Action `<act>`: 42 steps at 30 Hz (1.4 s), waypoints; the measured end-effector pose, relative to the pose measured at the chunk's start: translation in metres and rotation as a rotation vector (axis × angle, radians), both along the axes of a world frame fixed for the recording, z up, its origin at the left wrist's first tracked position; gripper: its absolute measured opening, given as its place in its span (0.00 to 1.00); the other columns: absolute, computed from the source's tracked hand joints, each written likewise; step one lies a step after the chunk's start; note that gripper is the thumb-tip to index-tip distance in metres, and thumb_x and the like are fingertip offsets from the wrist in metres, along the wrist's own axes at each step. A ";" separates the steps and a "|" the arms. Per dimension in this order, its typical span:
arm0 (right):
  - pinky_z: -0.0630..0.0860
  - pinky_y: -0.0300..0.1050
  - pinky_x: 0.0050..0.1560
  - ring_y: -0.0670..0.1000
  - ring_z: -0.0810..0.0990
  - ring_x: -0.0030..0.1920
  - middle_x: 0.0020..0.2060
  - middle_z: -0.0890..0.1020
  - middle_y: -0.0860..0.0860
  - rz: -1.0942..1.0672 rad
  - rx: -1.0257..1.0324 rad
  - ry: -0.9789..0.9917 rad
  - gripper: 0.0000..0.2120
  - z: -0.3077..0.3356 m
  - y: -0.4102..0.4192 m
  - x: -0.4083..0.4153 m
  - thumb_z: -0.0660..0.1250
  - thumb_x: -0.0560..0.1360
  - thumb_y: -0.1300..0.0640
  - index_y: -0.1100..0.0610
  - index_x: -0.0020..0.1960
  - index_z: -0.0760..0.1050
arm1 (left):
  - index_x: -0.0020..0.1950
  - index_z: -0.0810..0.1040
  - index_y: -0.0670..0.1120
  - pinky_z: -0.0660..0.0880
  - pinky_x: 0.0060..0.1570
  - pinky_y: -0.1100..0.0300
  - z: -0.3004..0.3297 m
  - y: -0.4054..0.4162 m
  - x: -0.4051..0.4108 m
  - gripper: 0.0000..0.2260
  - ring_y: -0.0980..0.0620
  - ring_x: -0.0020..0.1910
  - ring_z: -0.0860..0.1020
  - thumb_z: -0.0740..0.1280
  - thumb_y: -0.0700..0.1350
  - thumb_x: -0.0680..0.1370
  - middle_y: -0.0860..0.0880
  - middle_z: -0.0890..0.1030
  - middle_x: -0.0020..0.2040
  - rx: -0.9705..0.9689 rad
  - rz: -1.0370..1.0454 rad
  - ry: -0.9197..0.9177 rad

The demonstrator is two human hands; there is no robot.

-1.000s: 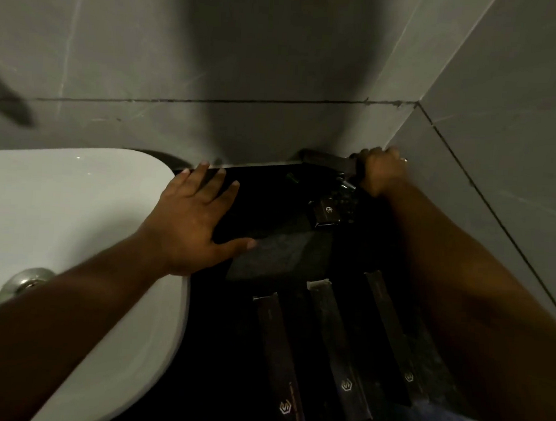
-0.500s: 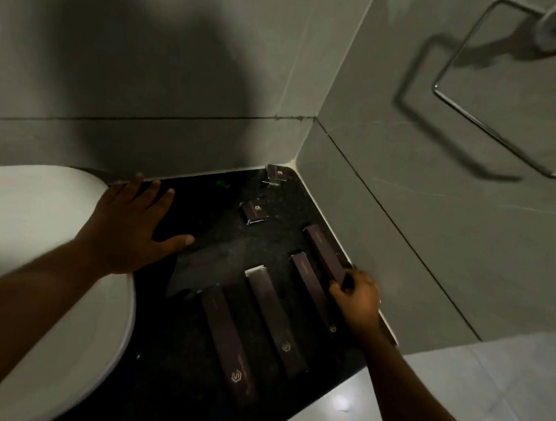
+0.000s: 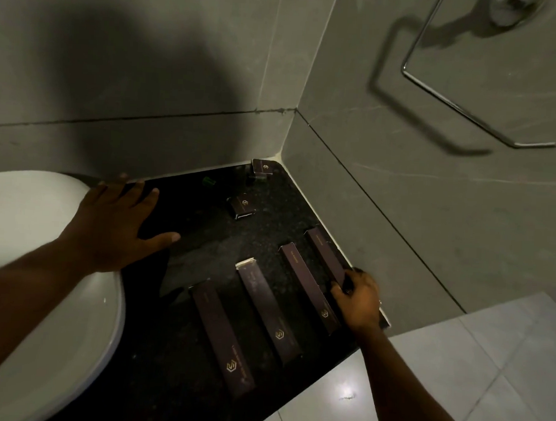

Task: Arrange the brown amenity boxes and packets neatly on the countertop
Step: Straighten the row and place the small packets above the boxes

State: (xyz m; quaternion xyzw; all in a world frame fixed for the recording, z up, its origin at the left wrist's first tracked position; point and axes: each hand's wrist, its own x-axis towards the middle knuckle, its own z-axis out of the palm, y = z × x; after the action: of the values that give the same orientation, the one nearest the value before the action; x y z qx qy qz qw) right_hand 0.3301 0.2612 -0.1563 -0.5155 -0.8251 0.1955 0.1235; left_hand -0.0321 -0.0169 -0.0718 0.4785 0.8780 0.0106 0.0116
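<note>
Four long brown amenity boxes lie side by side on the black speckled countertop (image 3: pixel 204 245), all slanting the same way. The rightmost long box (image 3: pixel 324 254) runs along the side wall, and the right hand (image 3: pixel 359 300) is curled over its near end, fingers (image 3: pixel 338 290) bent around the box and pinching it against the counter; the hand also covers the near corner of the third long box (image 3: pixel 308 289) just beside it. To the left lie the second long box (image 3: pixel 270 309), whose far flap shows pale, and the first long box (image 3: pixel 221 336), each with a small gold logo near its close end. Farther back, a small square box (image 3: pixel 242 204) sits alone, and another small box (image 3: pixel 262 167) leans in the corner where the two grey tiled walls meet. The left hand (image 3: pixel 114 227) lies flat with fingers spread, palm on the rim of the white basin (image 3: pixel 26 261) and fingertips on the counter, holding nothing. A chrome towel ring (image 3: pixel 453 100) hangs on the side wall. Compared with half a second ago, the layout of the boxes is unchanged, and both hands sit in the same places.
</note>
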 end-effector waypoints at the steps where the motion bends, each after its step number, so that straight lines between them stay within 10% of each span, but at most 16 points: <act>1: 0.73 0.51 0.60 0.56 0.73 0.59 0.56 0.78 0.55 0.005 0.005 -0.009 0.21 0.001 0.000 0.001 0.69 0.73 0.49 0.56 0.64 0.76 | 0.78 0.58 0.48 0.51 0.74 0.41 0.000 0.000 -0.001 0.48 0.40 0.78 0.52 0.41 0.78 0.68 0.43 0.60 0.78 0.002 0.001 -0.002; 42: 0.72 0.52 0.58 0.56 0.73 0.58 0.58 0.76 0.54 0.040 0.207 -0.036 0.28 0.049 -0.010 -0.052 0.62 0.73 0.38 0.51 0.67 0.71 | 0.73 0.66 0.43 0.58 0.70 0.36 0.001 0.001 0.002 0.44 0.35 0.74 0.62 0.47 0.75 0.71 0.39 0.69 0.72 0.034 -0.039 0.036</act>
State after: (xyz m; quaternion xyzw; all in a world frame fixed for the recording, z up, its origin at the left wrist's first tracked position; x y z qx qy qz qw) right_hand 0.2782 0.2513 -0.1075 -0.4867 -0.8532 0.1024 0.1573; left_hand -0.0300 -0.0158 -0.0705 0.4955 0.8683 0.0166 -0.0122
